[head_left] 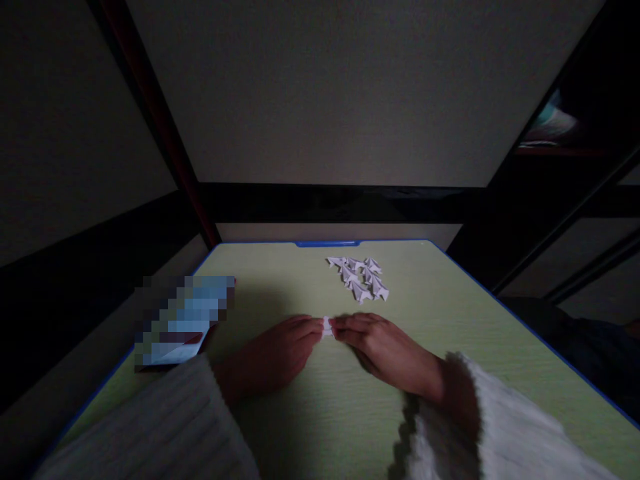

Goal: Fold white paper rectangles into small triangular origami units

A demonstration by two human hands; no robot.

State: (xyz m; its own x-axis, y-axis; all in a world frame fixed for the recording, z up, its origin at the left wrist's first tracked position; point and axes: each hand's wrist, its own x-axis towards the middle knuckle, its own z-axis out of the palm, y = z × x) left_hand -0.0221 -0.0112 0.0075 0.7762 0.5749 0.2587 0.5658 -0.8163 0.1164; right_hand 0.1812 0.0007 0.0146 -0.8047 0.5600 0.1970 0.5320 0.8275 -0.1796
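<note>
A small piece of folded white paper [327,327] shows between my two hands, low over the middle of the table. My left hand [285,352] pinches its left side with fingers pressed together. From the right, my right hand [383,343] grips the other side in the same way. Most of the paper is hidden under the fingertips. Just beyond my hands lie several folded white paper figures [357,290] in a loose cluster, with pointed tips and creased sides.
The light wooden table [270,273] has a blue edge and a blue handle piece [327,244] at its far side. On the left stands a blurred-out, lit device [200,307]. Beyond the table is a pale panel wall [320,100]; dark shelving is at right.
</note>
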